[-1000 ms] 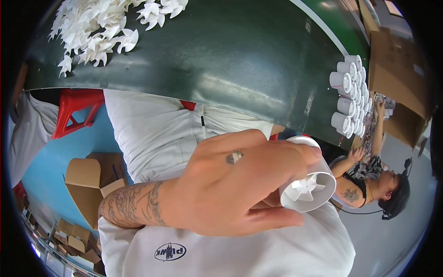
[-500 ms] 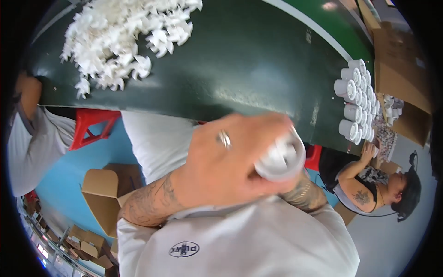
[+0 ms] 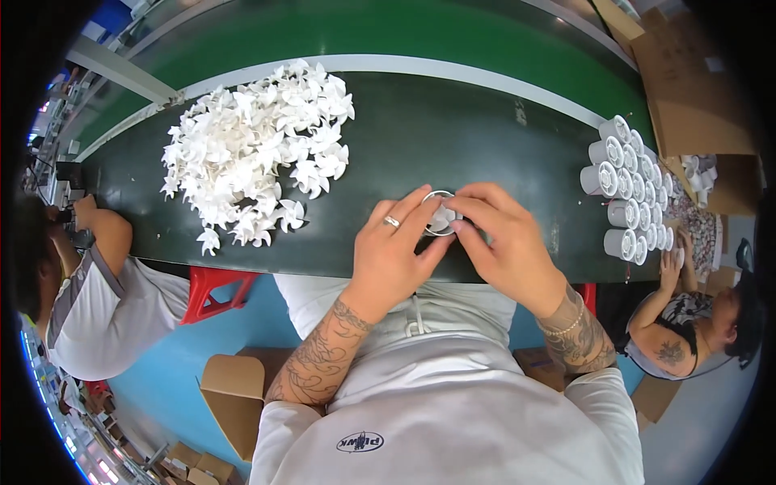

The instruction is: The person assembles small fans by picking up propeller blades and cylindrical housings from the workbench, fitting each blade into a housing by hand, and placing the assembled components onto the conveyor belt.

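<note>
Both my hands meet over a small white cylinder with a fan-shaped insert (image 3: 440, 217), which stands on the dark green table (image 3: 453, 137) near its front edge. My left hand (image 3: 394, 257), with a ring on one finger, grips the cylinder from the left. My right hand (image 3: 505, 245) grips it from the right, fingertips on its rim. A big heap of white fan-shaped plastic pieces (image 3: 255, 153) lies to the left of my hands.
Several finished white cylinders (image 3: 626, 190) lie stacked in rows at the table's right end. A seated person (image 3: 699, 319) works at the right, another person (image 3: 89, 299) sits at the left. A red stool (image 3: 214, 291) and open cardboard boxes (image 3: 234, 396) stand on the blue floor.
My hands carried the white cylinder from my lap up onto the table. The view tilted up, so the heap and table now fill the upper frame.
</note>
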